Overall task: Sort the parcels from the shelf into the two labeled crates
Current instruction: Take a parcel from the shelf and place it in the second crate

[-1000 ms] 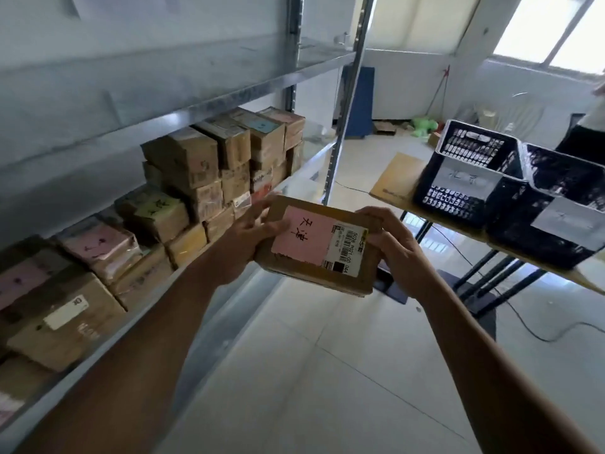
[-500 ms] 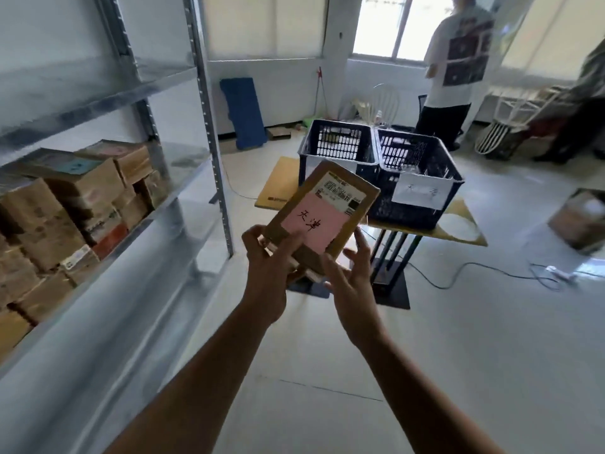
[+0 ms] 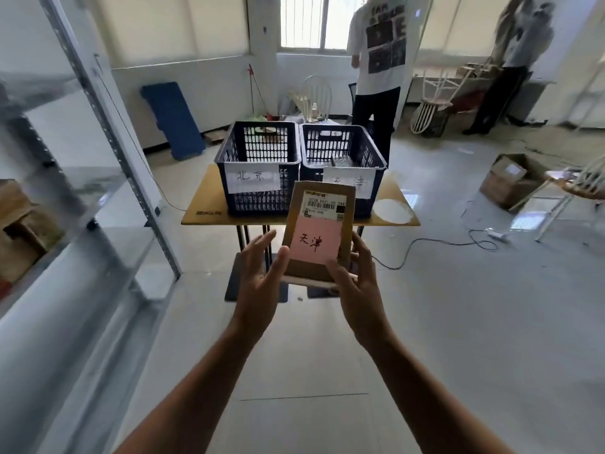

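A person's two bare forearms reach forward, holding up a flat brown cardboard parcel (image 3: 319, 231) at about the middle of the view, upright and leaning slightly away, in the air in front of a table. The right hand (image 3: 357, 283) grips its lower right corner, thumb on the face and fingers curled behind the edge. The left hand (image 3: 258, 276) is spread, fingers straight and clear of the box, with only the thumb touching the lower left edge. The parcel's lower half carries a pink label (image 3: 316, 244) handwritten 天津 in dark red, and above it is a white shipping label (image 3: 324, 204) with a barcode and a yellow strip along the top. Just behind the parcel, a wooden table (image 3: 204, 204) on dark legs bears two navy slotted plastic crates side by side and touching. The left crate (image 3: 258, 152) has a white paper sign reading 北京. The right crate (image 3: 343, 149) has a sign partly hidden by the parcel, and something lies inside it that cannot be made out. On the left stands a metal shelf (image 3: 108, 126) with blurred brown boxes (image 3: 19, 224) at the frame's edge. Farther back, a cardboard box (image 3: 510, 178) sits on the floor at right, a blue panel (image 3: 173, 119) leans on the wall, and a person in a white printed T-shirt (image 3: 376, 60) stands facing the window.
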Demonstrator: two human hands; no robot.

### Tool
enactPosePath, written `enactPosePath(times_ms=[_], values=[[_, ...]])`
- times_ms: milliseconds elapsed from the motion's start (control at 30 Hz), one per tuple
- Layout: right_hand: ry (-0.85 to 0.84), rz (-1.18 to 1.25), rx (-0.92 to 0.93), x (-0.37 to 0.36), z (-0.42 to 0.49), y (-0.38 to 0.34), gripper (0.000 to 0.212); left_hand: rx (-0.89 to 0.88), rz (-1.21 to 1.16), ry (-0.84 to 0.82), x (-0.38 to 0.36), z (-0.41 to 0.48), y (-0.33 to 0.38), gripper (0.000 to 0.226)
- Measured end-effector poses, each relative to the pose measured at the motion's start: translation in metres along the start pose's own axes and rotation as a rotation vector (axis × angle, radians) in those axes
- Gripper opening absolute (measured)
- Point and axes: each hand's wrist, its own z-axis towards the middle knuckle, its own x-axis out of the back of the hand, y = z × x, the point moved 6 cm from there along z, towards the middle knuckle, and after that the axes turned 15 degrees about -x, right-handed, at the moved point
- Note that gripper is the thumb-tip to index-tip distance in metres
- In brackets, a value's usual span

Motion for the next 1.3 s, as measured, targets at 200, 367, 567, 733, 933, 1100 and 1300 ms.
enactPosePath(times_ms=[200,367,567,733,933,1100,1300], values=[[0.09,-0.039,-0.023,0.044,0.031,-0.004,0.054,-0.099,0.426,-0.159,-0.014,0.05,-0.017,0.076],[0.143,-0.032,-0.048,0.058,0.064,-0.002,0.052,-0.172,0.621,-0.287,-0.033,0.092,-0.036,0.074],[0.177,-0.076,-0.076,0.052,0.127,-0.004,0.053,-0.183,0.627,-0.352,-0.052,0.152,-0.073,0.065],[0.201,-0.09,-0.088,0.04,0.19,-0.019,0.051,-0.195,0.619,-0.402,-0.063,0.222,-0.104,0.066],[0.236,-0.089,-0.083,0.03,0.256,-0.033,0.045,-0.208,0.596,-0.451,-0.078,0.3,-0.133,0.066],[0.251,-0.103,-0.101,0.034,0.314,-0.033,0.054,-0.184,0.572,-0.473,-0.104,0.35,-0.155,0.066],[0.241,-0.133,-0.087,0.065,0.408,-0.034,0.054,-0.168,0.624,-0.48,-0.142,0.415,-0.195,0.065]])
